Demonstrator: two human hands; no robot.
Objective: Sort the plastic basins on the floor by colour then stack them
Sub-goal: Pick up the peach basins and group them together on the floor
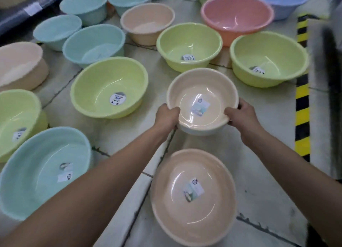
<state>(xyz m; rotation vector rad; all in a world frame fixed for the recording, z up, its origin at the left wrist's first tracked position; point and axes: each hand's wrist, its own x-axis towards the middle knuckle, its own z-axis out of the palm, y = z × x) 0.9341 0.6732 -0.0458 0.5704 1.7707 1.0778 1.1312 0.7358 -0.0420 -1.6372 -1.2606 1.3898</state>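
At frame centre, small beige basin (200, 100) held between both hands. Left hand (166, 116) grips the near-left rim, thumb over the edge, fingers curled beneath. Right hand (240, 115) clamps the near-right rim likewise. Basin tilted slightly toward the camera, above the floor (262, 135). Larger beige basin (192, 195) rests on the floor just below it. Green basin (109, 87) left of centre.
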